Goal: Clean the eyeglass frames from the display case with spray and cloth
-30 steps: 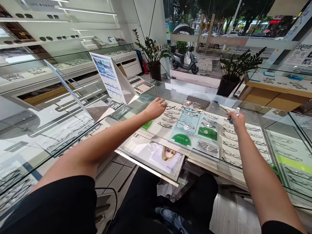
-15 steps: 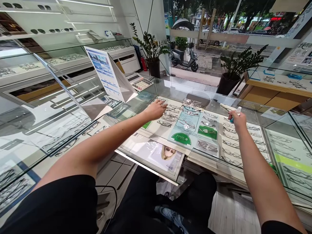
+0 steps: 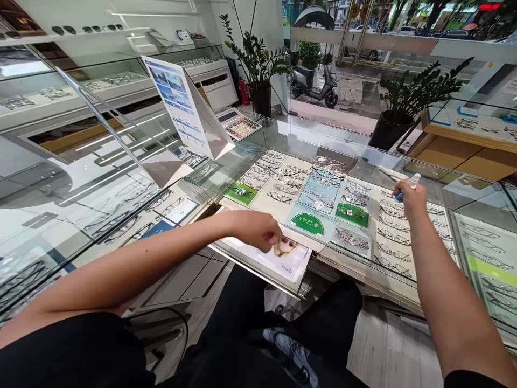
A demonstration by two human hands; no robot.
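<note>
My left hand (image 3: 258, 230) is above the partly open drawer (image 3: 238, 243) below the counter's near edge. Its fingers are curled in. Whether something small is between them is hidden. A printed picture sheet (image 3: 293, 262) with a face and glasses lies beneath it in the drawer. Over the glass counter, my right hand (image 3: 412, 198) is closed around a small clear spray bottle (image 3: 414, 180) with blue at its lower end. A pale, narrow, cloth-like thing (image 3: 388, 173) sticks out to the left of that hand. Rows of eyeglasses (image 3: 393, 235) lie under the glass below.
A standing folded calendar (image 3: 173, 102) and a calculator (image 3: 238, 125) are on the counter at left. A tilted mirror-like panel (image 3: 100, 126) stands nearer. Potted plants (image 3: 260, 99) stand beyond the counter. Glass edges run along the display cases.
My left hand has drawn back from over the eyeglasses display, down towards the drawer, and its fingers have curled in. My right hand still holds the bottle. The view has tilted slightly down.
</note>
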